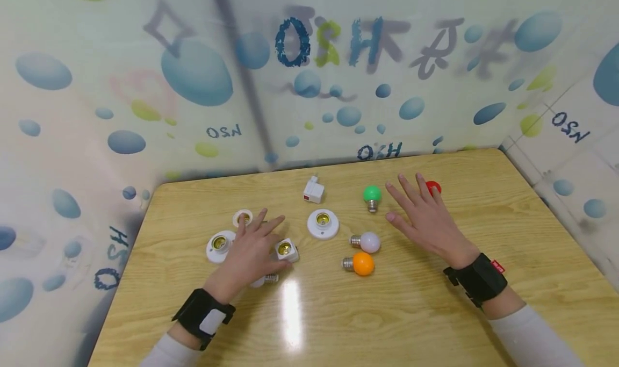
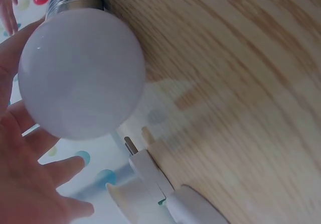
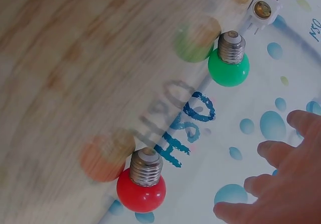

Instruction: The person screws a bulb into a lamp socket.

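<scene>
A white bulb [image 2: 83, 78] was overhung by the left hand [image 1: 247, 251] — spread wide, contact unclear. 2 disc sockets [image 1: 323, 225] were stood mouth-up, presumably steadied by their flatness. Beyond, a green bulb [image 1: 372, 195] was flanked by the splayed, empty right hand [image 1: 430, 224].

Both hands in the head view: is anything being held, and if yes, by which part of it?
Nothing is held: the left hand and the right hand are both spread out, gripping nothing.

Green bulb [image 1: 372, 194], red bulb [image 3: 141, 190], orange bulb [image 1: 364, 264], white sockets [image 1: 323, 225], blue-spotted pale wall [image 1: 319, 130], tan wood-grained table [image 1: 425, 313]
</scene>
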### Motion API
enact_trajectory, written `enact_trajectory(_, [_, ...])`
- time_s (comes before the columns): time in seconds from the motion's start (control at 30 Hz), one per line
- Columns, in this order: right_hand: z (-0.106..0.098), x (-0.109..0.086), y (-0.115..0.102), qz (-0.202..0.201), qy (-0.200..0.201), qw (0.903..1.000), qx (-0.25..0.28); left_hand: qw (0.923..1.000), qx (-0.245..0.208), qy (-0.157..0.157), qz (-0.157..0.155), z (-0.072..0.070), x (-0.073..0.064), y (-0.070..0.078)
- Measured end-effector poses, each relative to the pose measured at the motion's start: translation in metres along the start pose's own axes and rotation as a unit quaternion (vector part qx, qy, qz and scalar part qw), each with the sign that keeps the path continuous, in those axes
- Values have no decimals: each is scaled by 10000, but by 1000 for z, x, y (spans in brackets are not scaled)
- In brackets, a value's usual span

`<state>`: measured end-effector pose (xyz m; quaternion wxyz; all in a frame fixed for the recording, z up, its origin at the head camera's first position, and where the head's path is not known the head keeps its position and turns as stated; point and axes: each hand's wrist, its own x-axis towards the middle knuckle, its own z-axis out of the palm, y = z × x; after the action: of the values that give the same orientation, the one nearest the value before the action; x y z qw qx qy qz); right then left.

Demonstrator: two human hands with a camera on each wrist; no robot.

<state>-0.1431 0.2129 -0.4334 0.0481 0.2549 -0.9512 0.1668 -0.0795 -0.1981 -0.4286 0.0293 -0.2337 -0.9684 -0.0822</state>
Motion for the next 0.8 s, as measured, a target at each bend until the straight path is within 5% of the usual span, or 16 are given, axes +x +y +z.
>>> enact_trajectory(0.23, [2,-3,-1,-4,-11,10000,64,9988,-391,303,-61,-3,5,6])
enact_trajectory(0.47, [4,-8,-15,-169,-223,9996,-20,9855,-1568,282,-589,-6,10,24])
enact_trajectory(0.8, [9,-15,-37,-339,-595,9968,407,9700,-2271,791,-344,2,19,44])
